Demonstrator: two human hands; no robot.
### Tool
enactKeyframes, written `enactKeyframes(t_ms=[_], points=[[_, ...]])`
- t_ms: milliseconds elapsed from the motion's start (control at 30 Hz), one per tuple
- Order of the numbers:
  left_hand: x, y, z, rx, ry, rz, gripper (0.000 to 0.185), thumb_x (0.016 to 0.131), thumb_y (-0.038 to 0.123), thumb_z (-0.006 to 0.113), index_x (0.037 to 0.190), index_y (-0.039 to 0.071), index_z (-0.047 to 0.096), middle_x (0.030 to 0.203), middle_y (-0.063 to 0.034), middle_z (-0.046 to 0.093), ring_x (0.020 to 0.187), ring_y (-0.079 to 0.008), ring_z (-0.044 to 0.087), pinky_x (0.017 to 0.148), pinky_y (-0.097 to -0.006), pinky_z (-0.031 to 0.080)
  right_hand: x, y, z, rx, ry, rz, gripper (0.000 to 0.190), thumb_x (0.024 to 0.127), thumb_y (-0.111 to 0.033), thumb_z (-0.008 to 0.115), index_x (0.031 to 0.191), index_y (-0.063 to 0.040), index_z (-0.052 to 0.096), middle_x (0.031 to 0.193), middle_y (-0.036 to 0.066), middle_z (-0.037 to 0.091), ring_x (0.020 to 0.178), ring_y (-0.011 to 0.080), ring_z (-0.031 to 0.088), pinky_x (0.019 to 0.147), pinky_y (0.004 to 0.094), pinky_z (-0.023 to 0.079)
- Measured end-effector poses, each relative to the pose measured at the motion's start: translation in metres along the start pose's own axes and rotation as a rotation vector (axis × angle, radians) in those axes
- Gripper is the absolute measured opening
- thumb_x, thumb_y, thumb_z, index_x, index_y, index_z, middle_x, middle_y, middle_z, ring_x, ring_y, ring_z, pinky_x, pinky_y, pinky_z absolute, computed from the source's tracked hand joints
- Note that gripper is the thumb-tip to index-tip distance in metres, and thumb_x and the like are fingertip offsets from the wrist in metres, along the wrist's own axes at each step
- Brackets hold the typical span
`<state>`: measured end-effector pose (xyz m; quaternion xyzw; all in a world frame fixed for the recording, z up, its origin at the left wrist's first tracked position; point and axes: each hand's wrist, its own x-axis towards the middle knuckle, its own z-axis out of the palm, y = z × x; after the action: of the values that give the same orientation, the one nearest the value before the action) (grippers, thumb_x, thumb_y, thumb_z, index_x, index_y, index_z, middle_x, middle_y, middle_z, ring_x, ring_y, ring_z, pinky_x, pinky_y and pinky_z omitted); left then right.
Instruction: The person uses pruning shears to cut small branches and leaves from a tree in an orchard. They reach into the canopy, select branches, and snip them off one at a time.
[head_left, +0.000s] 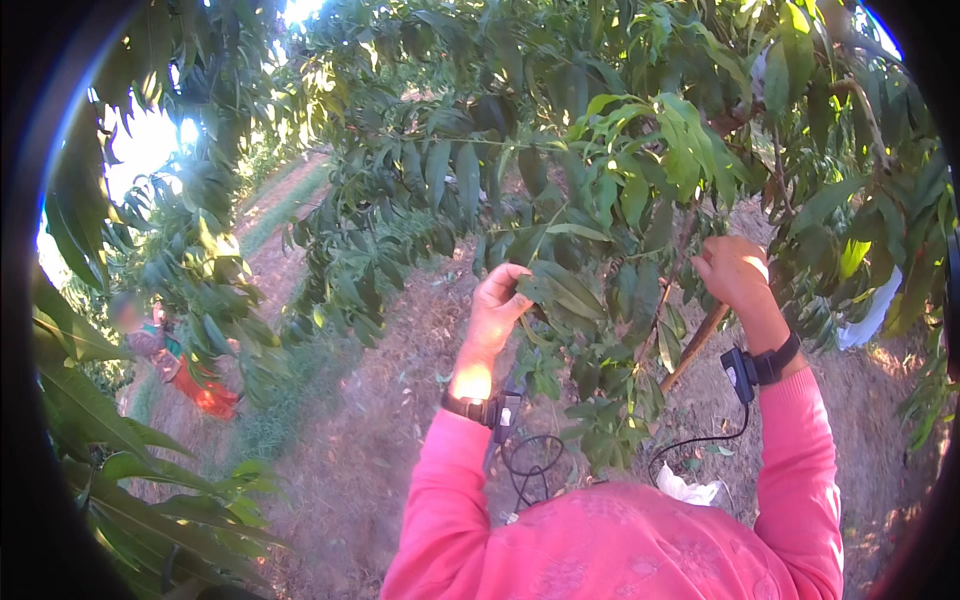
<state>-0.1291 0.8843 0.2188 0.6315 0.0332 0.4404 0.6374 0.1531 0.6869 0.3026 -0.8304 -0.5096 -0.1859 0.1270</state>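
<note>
My left hand (496, 307) has its thumb and forefinger pinched at the edge of a long green leaf (564, 291), on a leafy shoot of what looks like a peach tree. My right hand (733, 271) is raised among the foliage to the right, its fingers curled beside a thin brown branch (665, 294). Whether those fingers grip anything is hidden. Below the right wrist slants a thicker bare branch (694, 349). Each wrist wears a strapped black device, the left one (507, 416) and the right one (739, 375), with black cables running down.
Dense leafy branches (442, 169) hang across the top and sides. At right hangs a white bag or sheet (870, 311); another white bag (686, 487) shows by my waist. A person in orange trousers (204, 390) stands among leaves at left. Dry soil (352, 465) lies below.
</note>
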Motion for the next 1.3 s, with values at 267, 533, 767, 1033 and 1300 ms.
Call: enactKeyframes(t_ms=[267,533,767,1033,1300], points=[[0.001,0.001,0.002,-0.011,0.012,0.047,0.024,0.085,-0.003,0.059,0.108,0.002,0.057,0.101,-0.0037,0.062,0.093,-0.0122,0.058,0.087,-0.0265,0.045,0.001,0.008,0.008,-0.024,0.0,-0.007,0.028,0.079,-0.034,0.062,0.079,-0.006,0.065,0.077,0.015,0.066,0.077,0.0356,0.063,0.067,0.0457,0.049],[0.004,0.002,0.0,-0.099,0.099,0.067,0.04,0.079,-0.01,0.048,0.117,0.001,0.055,0.109,-0.0058,0.061,0.099,-0.015,0.058,0.091,-0.0282,0.044,-0.004,-0.001,-0.007,-0.004,-0.071,0.019,0.03,0.081,-0.032,0.056,0.085,-0.004,0.067,0.084,0.016,0.066,0.081,0.036,0.063,0.071,0.0455,0.049],[0.004,0.02,0.021,-0.138,-0.036,-0.022,0.041,0.082,-0.01,0.044,0.122,-0.001,0.052,0.114,-0.0098,0.061,0.101,-0.0182,0.06,0.09,-0.0316,0.048,-0.011,-0.008,0.001,0.067,0.055,-0.03,0.031,0.082,-0.038,0.06,0.082,-0.007,0.065,0.076,0.014,0.065,0.077,0.0347,0.063,0.069,0.0453,0.049],[-0.002,0.012,0.057,0.366,-0.147,-0.096,0.033,0.089,-0.005,0.045,0.12,-0.001,0.054,0.112,-0.007,0.063,0.1,-0.0129,0.059,0.089,-0.026,0.046,-0.04,-0.052,0.01,0.337,0.188,-0.276,0.021,0.085,-0.03,0.062,0.094,-0.011,0.057,0.08,0.009,0.064,0.069,0.0324,0.062,0.059,0.042,0.048],[0.0,0.007,0.075,0.305,-0.109,-0.081,0.031,0.088,-0.009,0.047,0.117,-0.001,0.056,0.109,-0.006,0.064,0.102,-0.0112,0.059,0.089,-0.0249,0.045,-0.04,-0.061,0.004,0.512,0.098,-0.453,0.029,0.079,-0.027,0.066,0.101,-0.012,0.055,0.079,0.011,0.064,0.072,0.0338,0.062,0.061,0.0429,0.047]])
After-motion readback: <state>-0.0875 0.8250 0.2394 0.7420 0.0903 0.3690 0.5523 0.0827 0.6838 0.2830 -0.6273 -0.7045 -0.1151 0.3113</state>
